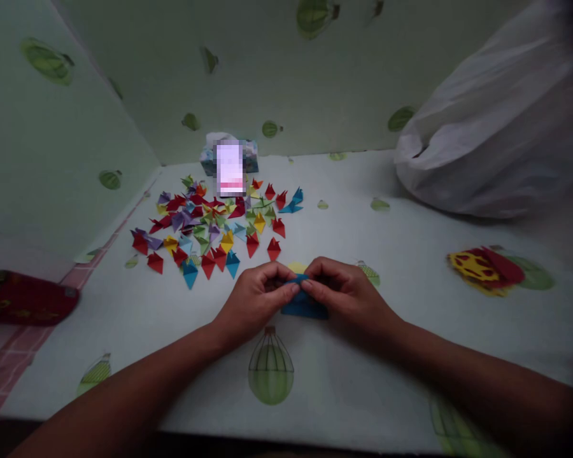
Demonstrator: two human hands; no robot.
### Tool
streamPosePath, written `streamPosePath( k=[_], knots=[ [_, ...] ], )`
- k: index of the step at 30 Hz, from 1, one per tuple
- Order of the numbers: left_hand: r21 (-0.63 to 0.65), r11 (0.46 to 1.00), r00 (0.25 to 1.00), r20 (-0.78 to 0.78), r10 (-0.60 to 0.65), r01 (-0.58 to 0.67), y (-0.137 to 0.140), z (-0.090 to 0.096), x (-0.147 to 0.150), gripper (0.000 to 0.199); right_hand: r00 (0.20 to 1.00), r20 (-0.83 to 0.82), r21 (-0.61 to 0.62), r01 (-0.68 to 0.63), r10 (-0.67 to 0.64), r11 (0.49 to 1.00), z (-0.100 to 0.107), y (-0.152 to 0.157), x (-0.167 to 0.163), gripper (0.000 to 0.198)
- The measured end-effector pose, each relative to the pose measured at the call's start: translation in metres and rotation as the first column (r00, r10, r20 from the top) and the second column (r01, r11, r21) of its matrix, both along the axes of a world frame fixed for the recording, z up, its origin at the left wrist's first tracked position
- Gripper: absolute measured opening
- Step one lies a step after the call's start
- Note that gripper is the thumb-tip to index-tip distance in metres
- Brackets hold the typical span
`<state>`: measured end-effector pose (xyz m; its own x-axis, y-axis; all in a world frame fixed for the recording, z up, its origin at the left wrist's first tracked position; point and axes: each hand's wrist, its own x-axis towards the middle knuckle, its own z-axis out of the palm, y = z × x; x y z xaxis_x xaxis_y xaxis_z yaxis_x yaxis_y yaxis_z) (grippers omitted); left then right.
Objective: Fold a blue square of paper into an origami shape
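Observation:
A piece of blue paper (305, 308) is pinched between both my hands, low over the middle of the table. My left hand (267, 289) closes thumb and fingers on its upper left part. On its upper right part, my right hand (337, 286) grips in the same way, the two thumbs nearly meeting. The paper's lower edge shows below my thumbs; its upper part is mostly covered by my fingers. Beyond my left hand spreads a pile of folded paper cranes (210, 222) in red, yellow, green, purple and blue.
Behind the cranes a lit phone (230, 166), its screen blurred, leans on a tissue box (252, 156). A big white plastic bag (487, 140) bulges at the right rear. Red and yellow items (487, 267) lie on the right, and a dark red object (28, 299) at the left edge.

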<state>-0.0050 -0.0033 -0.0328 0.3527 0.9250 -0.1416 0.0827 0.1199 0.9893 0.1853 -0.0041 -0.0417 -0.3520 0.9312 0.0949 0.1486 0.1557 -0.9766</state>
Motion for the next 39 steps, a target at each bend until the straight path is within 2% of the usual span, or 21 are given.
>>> streamPosePath(
  k=[3,7,9,14,17,19,31,39],
  knots=[
    [-0.005,1.000,0.999,-0.032,-0.023,0.023,0.0005,0.0011,-0.0008,0.015,1.000,0.019,0.021,0.004,-0.005,1.000,-0.0008,0.0000,0.0003,0.019],
    [-0.104,0.994,0.999,0.029,-0.017,0.020,0.0021,0.0009,-0.0015,0.019,0.994,0.074,0.064,0.075,-0.080,0.995,0.0007,-0.0008,0.0013,0.022],
    [-0.110,0.994,0.999,0.041,-0.005,0.010,0.0028,0.0002,-0.0017,0.020,0.993,0.078,0.046,0.084,-0.088,0.995,0.0016,-0.0004,0.0015,0.023],
    [0.009,0.997,0.997,0.023,0.071,-0.071,0.0033,-0.0029,-0.0011,0.019,0.998,0.035,-0.023,0.049,-0.049,0.999,0.0019,0.0013,0.0009,0.019],
    [0.126,0.981,0.989,0.044,0.144,-0.148,0.0029,-0.0036,-0.0002,0.016,0.999,0.020,-0.055,0.040,-0.039,0.998,0.0013,0.0013,0.0005,0.018],
    [0.172,0.973,0.988,0.038,0.147,-0.151,0.0023,-0.0031,0.0003,0.014,0.999,0.019,-0.055,0.045,-0.044,0.997,0.0010,0.0012,0.0002,0.018],
    [0.218,0.965,0.987,-0.039,0.157,-0.145,0.0006,-0.0051,0.0006,0.012,0.995,0.043,-0.041,0.090,-0.088,0.995,0.0013,-0.0009,0.0000,0.018],
    [0.234,0.957,0.982,-0.045,0.184,-0.169,-0.0003,-0.0060,0.0002,0.014,0.993,-0.048,-0.060,0.108,-0.111,0.992,0.0000,-0.0007,-0.0018,0.016]
  ],
)
